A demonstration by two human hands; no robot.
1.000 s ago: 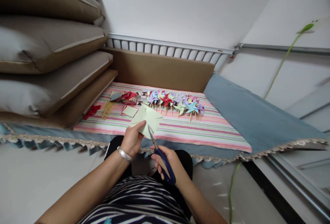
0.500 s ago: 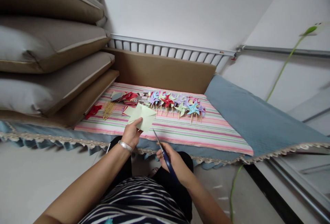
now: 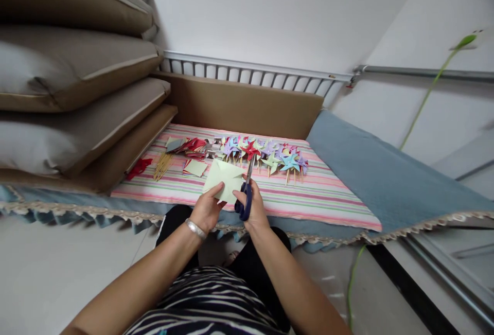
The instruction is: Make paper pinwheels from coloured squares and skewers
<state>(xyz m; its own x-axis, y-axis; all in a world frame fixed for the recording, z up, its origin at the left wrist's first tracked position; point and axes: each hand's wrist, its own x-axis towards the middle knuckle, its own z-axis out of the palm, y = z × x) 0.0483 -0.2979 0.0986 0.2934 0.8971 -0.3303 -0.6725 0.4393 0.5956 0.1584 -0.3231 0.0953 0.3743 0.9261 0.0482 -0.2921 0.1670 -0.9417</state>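
A pale green square of paper (image 3: 222,176), with slits cut in from its corners, is pinched in my left hand (image 3: 208,209) above the striped cloth. My right hand (image 3: 255,206) holds dark blue-handled scissors (image 3: 244,202), their blades pointing away from me beside the paper's right edge. The right fingertips are close to that edge; I cannot tell whether they touch it. Beyond the paper stand several paper pinwheels (image 3: 270,155) on sticks, in red, blue, green and purple. A small stack of paper squares (image 3: 195,168) lies just left of the held sheet.
Wooden sticks (image 3: 162,165), a red scrap (image 3: 139,168) and a pile of coloured paper (image 3: 189,145) lie at the left of the striped cloth (image 3: 328,204). Stacked cushions (image 3: 77,62) rise at the left. A brown board (image 3: 247,103) leans along the back.
The right hand has come up to the paper, and the scissors have swung from pointing left to pointing away. My left hand and the sheet have shifted right, uncovering the small paper stack.
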